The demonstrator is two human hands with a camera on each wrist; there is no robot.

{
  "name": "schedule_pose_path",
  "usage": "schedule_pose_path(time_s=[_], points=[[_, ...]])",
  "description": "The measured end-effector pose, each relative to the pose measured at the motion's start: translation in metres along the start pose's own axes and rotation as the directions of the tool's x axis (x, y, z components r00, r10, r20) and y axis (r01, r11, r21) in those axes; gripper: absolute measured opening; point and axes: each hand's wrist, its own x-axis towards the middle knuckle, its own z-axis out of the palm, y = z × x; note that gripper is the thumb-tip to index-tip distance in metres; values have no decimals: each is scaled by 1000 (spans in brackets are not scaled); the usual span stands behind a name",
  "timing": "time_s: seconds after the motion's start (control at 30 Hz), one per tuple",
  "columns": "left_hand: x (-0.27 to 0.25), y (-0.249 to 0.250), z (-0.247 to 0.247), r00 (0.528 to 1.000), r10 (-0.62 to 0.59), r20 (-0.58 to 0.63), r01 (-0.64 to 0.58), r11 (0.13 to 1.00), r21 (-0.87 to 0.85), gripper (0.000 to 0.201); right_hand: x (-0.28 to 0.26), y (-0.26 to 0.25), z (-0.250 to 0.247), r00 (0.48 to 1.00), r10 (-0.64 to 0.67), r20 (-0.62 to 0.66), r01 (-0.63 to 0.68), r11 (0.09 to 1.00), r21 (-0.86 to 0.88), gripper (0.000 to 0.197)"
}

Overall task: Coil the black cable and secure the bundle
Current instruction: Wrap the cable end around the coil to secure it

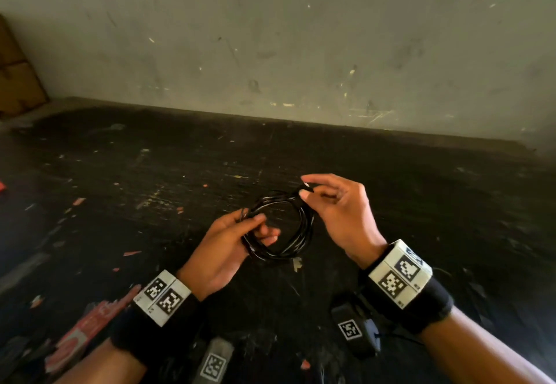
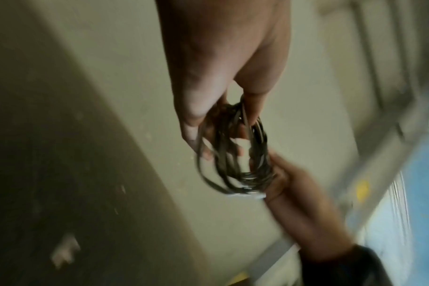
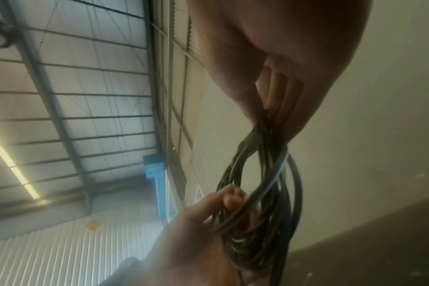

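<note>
A: Status?

B: Coiling looks done. I have the black cable point(image 1: 278, 227) as a round bundle held above the dark surface point(image 1: 150, 179). Left hand point(image 1: 224, 251) curls round the bundle's near-left side; right hand point(image 1: 337, 212) pinches the loose end at the bundle's far-right edge.

A: Next?

B: Wrap that end around the loops, left grip kept tight. Only the head view shows the plug tip; the wrist views are blurred.

A scuffed grey wall point(image 1: 301, 37) rises behind the dark, littered worktop point(image 1: 150, 173). Overhead, a trussed metal roof point(image 3: 74, 87) carries a strip light point(image 3: 12, 164); corrugated cladding point(image 3: 61, 251) below.
</note>
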Motion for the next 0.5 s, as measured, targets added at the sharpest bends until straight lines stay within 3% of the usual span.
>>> schedule_pose_path(time_s=[0.07,0.17,0.27,0.33,0.43,0.5], points=[[2,2,1,999,-44,-7,42,987,-154,8,-2,3,-1,998,57,6,-58,997,58,23],[4,9,3,999,-28,-23,25,988,-149,12,-5,8,-2,985,167,48,-173,968,182,23],[7,17,4,999,2,-48,-6,998,-69,36,-10,10,-4,974,204,98,-222,945,241,23],[10,19,8,991,24,-134,-18,999,48,42,-14,9,-5,975,190,118,-212,951,223,22],[14,18,14,962,96,-254,-30,967,253,36,-15,10,-8,960,224,167,-249,957,146,22],[15,18,15,958,133,-254,-39,938,343,33,-13,9,-11,963,172,205,-160,984,-76,24]])
